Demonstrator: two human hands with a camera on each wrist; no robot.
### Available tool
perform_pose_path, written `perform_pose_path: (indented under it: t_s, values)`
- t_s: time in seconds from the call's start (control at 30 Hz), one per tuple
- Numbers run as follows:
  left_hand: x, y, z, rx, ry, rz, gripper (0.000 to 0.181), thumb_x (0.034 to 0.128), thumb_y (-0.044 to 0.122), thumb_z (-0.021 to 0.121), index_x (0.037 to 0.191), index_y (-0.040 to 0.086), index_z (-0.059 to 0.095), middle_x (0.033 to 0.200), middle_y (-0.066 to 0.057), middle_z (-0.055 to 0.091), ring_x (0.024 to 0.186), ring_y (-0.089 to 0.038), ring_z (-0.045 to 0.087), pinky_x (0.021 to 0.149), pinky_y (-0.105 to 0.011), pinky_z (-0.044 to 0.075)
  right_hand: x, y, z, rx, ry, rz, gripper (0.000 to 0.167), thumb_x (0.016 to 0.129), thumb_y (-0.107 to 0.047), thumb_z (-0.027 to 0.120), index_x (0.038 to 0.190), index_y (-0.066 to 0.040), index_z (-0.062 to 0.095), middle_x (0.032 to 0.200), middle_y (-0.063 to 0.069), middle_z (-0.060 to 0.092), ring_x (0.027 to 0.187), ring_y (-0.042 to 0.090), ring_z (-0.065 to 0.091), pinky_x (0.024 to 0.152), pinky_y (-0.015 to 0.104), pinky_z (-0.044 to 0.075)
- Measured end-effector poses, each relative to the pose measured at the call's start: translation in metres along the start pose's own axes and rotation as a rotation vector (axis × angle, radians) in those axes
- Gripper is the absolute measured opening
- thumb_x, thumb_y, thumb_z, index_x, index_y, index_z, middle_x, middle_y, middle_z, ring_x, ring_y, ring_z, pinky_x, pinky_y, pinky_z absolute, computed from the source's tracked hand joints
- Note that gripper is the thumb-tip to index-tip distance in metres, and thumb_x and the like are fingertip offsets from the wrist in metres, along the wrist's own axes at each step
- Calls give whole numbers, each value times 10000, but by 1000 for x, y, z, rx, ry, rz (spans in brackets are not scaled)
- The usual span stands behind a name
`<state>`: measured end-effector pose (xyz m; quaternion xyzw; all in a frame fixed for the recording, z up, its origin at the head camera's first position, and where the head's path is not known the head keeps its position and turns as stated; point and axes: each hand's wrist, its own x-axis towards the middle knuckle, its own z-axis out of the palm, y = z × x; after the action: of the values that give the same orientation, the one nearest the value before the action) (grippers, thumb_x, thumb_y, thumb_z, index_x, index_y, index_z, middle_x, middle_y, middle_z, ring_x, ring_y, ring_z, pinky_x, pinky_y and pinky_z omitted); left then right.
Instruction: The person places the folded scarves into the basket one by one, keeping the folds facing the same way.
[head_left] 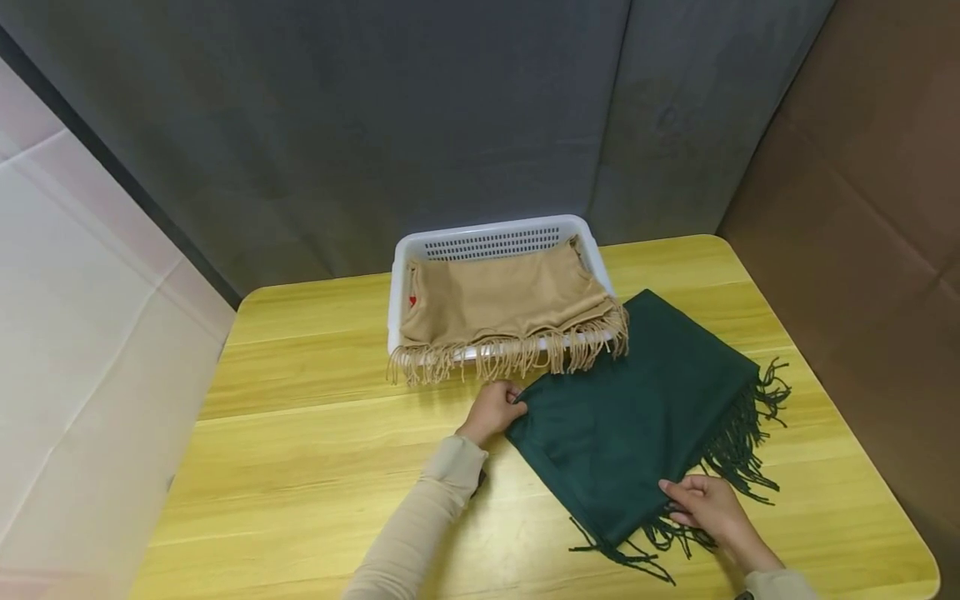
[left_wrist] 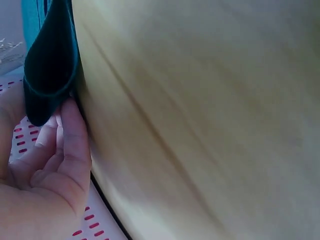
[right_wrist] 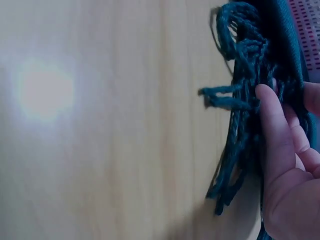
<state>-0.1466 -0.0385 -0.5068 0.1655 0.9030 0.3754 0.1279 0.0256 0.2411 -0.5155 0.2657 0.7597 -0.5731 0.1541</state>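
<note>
A dark green fringed scarf (head_left: 637,417) lies folded and slanted across the right half of the table. My left hand (head_left: 492,410) pinches its left corner, just in front of the basket; in the left wrist view the folded green edge (left_wrist: 52,60) loops between thumb and fingers. At the near fringed edge, my right hand (head_left: 705,507) grips the cloth, thumb on top and fingers underneath. Dark green tassels (right_wrist: 240,110) hang beside those fingers in the right wrist view. A folded tan scarf (head_left: 502,296) fills the basket, its fringe draping over the front rim.
The white plastic basket (head_left: 491,229) stands at the back middle of the yellow wooden table (head_left: 300,450), touching or close to the green scarf's far side. A small red spot shows inside its left wall. Grey panels (head_left: 375,125) rise behind, and a brown one (head_left: 870,183) at the right.
</note>
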Motion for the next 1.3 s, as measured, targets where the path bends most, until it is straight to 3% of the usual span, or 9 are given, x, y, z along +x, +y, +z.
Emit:
perform_pose_path:
  t_s: [0.23,0.67,1.0,1.13,1.3]
  values:
    - [-2,-9,-9,46,0,9,125,748,73,587,852,19,632,703,-15,551,622,-115,460,586,-230,403,-5,-1,15,87,-32,-2,254,798,-189,649,655,-6,547,656,50,573,647,150,618,584,261,512]
    - [-8,-21,-25,41,3,25,41,740,45,584,772,24,601,630,3,460,569,-119,389,533,-231,332,-12,3,35,139,-229,-80,261,818,-200,632,643,-29,542,663,61,615,688,160,626,609,278,514]
    - [-11,-29,-29,74,54,-11,92,731,79,599,799,21,622,681,-19,526,620,-140,441,575,-257,386,-13,4,50,143,-346,-113,268,829,-230,618,680,-20,542,680,74,616,718,190,640,618,292,514]
    - [-11,-32,-32,63,69,-62,108,730,98,609,817,34,621,724,-14,543,646,-141,458,609,-265,405,-14,4,57,142,-396,-121,269,832,-239,614,712,-5,556,680,98,637,725,212,645,611,288,514]
    - [-10,-38,-39,92,82,-44,123,734,91,605,836,26,628,783,-52,592,715,-177,523,671,-302,438,-16,3,69,145,-439,-118,271,835,-237,610,755,21,580,695,108,647,716,210,646,602,279,513]
